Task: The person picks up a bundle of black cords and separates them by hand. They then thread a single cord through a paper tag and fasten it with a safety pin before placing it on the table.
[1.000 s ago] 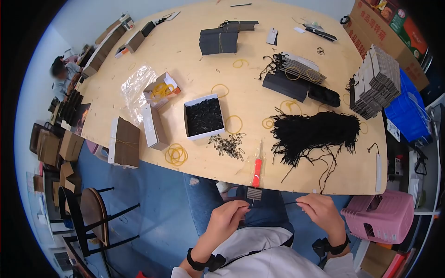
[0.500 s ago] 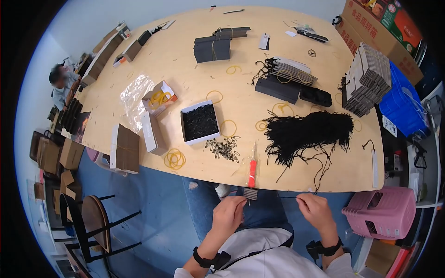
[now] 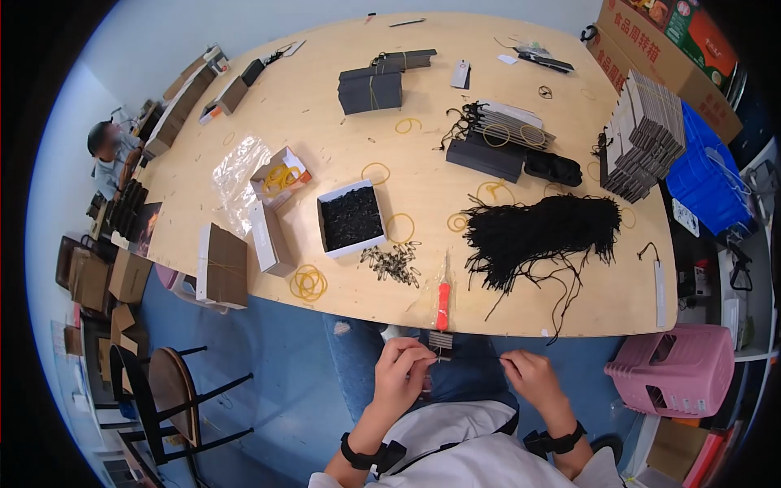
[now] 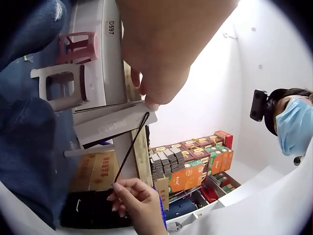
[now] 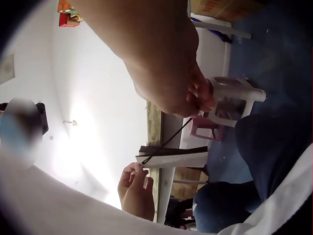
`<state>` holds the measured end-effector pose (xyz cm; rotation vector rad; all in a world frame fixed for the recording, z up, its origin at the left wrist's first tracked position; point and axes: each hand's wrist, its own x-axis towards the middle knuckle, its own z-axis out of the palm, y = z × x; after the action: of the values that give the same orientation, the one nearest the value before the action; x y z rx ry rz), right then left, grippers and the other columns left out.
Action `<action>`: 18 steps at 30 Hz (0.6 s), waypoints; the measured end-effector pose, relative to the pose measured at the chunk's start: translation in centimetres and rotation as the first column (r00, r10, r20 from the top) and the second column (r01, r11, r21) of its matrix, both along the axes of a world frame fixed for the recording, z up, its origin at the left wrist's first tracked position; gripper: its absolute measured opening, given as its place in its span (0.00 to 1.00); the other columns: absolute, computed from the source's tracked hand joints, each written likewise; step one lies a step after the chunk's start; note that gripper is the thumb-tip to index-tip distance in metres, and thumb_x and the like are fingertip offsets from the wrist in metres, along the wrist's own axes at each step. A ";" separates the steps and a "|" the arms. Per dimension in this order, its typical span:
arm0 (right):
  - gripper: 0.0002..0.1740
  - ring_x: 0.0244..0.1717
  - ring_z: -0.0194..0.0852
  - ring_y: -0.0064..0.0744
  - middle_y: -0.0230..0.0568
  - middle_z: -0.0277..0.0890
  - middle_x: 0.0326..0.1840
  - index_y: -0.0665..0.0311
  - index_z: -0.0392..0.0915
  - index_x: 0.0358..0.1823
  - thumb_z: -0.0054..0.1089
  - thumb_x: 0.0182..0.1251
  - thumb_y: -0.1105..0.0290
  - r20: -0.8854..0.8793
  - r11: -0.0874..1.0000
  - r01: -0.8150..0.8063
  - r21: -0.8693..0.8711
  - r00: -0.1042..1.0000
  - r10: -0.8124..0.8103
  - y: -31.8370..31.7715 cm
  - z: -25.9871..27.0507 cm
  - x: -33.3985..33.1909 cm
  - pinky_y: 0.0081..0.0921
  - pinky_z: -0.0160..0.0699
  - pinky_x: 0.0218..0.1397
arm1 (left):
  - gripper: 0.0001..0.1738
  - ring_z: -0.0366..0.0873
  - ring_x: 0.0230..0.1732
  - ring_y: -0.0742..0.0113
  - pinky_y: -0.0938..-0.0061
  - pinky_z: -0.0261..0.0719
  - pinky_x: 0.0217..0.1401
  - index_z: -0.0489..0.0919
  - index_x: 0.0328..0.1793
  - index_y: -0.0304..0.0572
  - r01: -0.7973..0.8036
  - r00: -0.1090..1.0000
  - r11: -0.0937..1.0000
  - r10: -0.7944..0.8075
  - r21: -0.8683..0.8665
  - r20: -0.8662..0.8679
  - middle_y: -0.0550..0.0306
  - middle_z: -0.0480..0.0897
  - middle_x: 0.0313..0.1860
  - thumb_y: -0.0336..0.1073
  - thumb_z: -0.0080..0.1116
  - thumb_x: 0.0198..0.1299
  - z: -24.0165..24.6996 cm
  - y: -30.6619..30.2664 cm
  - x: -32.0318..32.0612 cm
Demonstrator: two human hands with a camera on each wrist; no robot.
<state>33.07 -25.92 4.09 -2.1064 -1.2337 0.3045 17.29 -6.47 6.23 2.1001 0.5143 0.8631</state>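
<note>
Left hand (image 3: 400, 376) pinches the printed tags (image 4: 107, 126) at their corded end; right hand (image 3: 533, 378) pinches the straight black cord (image 4: 129, 154), off the desk's (image 3: 366, 312) near edge. Gentle, even tension should spare the tags.

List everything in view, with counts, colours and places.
table: one, pale wood, centre
white box: one, mid-table, black pieces inside
metal pins: pile, beside it
rubber bands: many, yellow, boxed and scattered
red-handled tool: one, near edge
cord bundle: one, black, table's right
tag stacks: several, grey and black, on table
pink crate: one, lower right
chair: one, brown and black, lower left
cartons: several, brown, room's sides
another person: one, far left
held tags: several, grey, at left hand
cord: one, black, between hands
left hand: one, pinching tags
right hand: one, pinching cord
</note>
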 end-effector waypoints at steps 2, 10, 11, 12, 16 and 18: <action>0.03 0.29 0.79 0.47 0.46 0.78 0.29 0.66 0.77 0.35 0.61 0.61 0.77 -0.014 1.000 -0.001 -0.004 1.000 0.001 0.0 0.0 0.0 0.34 0.79 0.30 | 0.10 0.77 0.34 0.63 0.71 0.76 0.33 0.81 0.36 0.43 0.028 0.999 0.997 -0.026 -0.071 0.019 0.57 0.79 0.33 0.21 0.64 0.49 -0.5 0.0 -0.5; 0.07 0.32 0.83 0.34 0.43 0.79 0.30 0.70 0.79 0.41 0.59 0.60 0.83 -0.362 0.982 0.059 0.179 0.932 0.010 1.3 1.6 -1.1 0.25 0.81 0.35 | 0.08 0.76 0.37 0.56 0.67 0.70 0.42 0.78 0.38 0.39 0.141 0.975 0.976 -0.166 -0.166 -0.149 0.57 0.80 0.34 0.23 0.63 0.52 -1.5 -1.4 -1.5; 0.07 0.32 0.83 0.34 0.43 0.79 0.30 0.70 0.79 0.41 0.59 0.60 0.83 -0.362 0.982 0.059 0.179 0.932 0.010 1.5 1.6 -1.2 0.25 0.81 0.35 | 0.08 0.76 0.37 0.56 0.67 0.70 0.42 0.78 0.38 0.39 0.141 0.975 0.976 -0.166 -0.166 -0.148 0.57 0.80 0.34 0.23 0.63 0.52 -1.7 -1.5 -1.4; 0.08 0.32 0.83 0.33 0.43 0.79 0.31 0.70 0.79 0.41 0.60 0.60 0.83 -0.370 0.977 0.026 0.210 0.927 0.055 1.7 1.7 -1.3 0.24 0.80 0.35 | 0.08 0.76 0.37 0.56 0.67 0.69 0.41 0.78 0.37 0.39 0.113 0.986 0.982 -0.130 -0.152 -0.108 0.56 0.79 0.34 0.23 0.63 0.51 -2.2 -1.7 -1.4; 0.08 0.32 0.82 0.28 0.42 0.80 0.34 0.70 0.79 0.38 0.65 0.57 0.83 -0.396 0.958 -0.067 0.279 0.901 0.178 3.0 2.1 -2.1 0.20 0.80 0.35 | 0.08 0.76 0.38 0.55 0.67 0.70 0.42 0.78 0.37 0.39 0.029 0.998 0.999 -0.031 -0.044 -0.060 0.54 0.78 0.34 0.23 0.63 0.52 -2.2 -1.8 -1.6; 0.08 0.31 0.79 0.28 0.41 0.79 0.34 0.69 0.79 0.38 0.66 0.57 0.82 -0.416 0.948 -0.081 0.308 0.885 0.211 4.1 2.4 -2.7 0.21 0.77 0.33 | 0.08 0.76 0.38 0.54 0.67 0.70 0.42 0.78 0.37 0.39 0.008 0.996 1.000 -0.007 0.007 -0.088 0.53 0.78 0.34 0.23 0.63 0.52 -1.3 -1.9 -1.8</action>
<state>30.39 -21.80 6.44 -1.5838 -1.0856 0.6046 15.49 -8.36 4.93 2.1525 0.5497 0.7725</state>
